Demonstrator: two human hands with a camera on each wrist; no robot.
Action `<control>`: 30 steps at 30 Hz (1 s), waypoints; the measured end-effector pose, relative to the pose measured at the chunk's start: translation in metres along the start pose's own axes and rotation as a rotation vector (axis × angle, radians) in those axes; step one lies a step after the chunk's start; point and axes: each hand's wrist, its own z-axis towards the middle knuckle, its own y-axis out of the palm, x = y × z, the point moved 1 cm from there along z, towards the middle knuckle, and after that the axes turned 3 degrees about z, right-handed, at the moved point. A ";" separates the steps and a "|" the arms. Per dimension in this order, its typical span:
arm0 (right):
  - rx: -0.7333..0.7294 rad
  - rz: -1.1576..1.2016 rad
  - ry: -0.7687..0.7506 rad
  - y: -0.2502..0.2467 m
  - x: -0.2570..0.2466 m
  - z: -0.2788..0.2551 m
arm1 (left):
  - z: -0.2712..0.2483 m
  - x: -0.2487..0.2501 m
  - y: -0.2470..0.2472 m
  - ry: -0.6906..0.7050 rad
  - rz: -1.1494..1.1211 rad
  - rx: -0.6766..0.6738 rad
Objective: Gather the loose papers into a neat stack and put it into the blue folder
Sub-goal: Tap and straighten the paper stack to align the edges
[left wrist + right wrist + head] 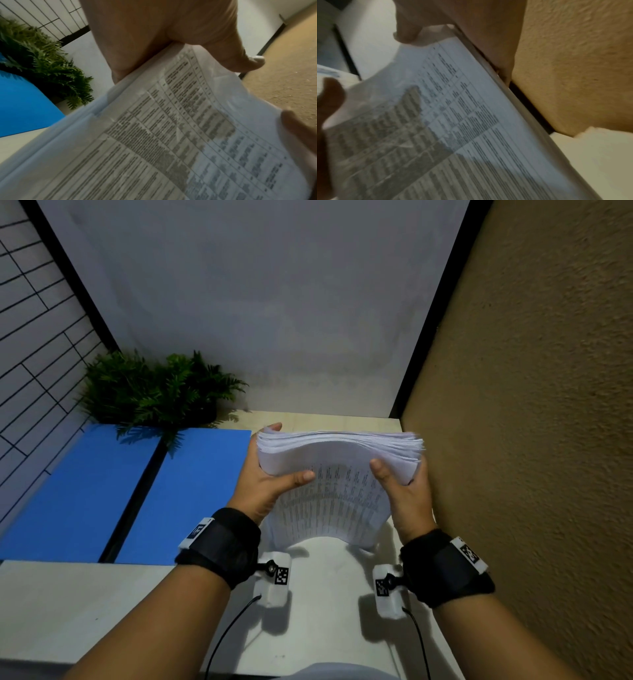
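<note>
A thick stack of white papers (335,474) printed with tables stands on edge on the table, bowed toward me. My left hand (270,470) grips its left side, thumb on the printed face and fingers behind. On the stack's right side my right hand (399,474) holds it the same way. The printed sheet (180,135) fills the left wrist view under my thumb (240,59), and the right wrist view shows the same stack (453,128). The blue folder (102,494) lies open flat to the left of the stack.
A green fern plant (154,388) sits at the back left corner, behind the folder. A rough tan wall (531,405) runs close along the right of the white table (85,604). A grey panel (257,302) closes the back.
</note>
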 end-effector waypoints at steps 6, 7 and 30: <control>0.025 -0.090 -0.086 0.008 -0.008 0.005 | -0.001 0.000 0.002 0.046 -0.028 -0.022; 0.059 -0.083 -0.079 0.007 -0.008 0.006 | -0.001 0.001 0.002 0.058 -0.025 -0.024; 0.182 -0.510 -0.349 0.019 -0.013 0.014 | 0.008 -0.003 0.008 0.034 -0.028 0.047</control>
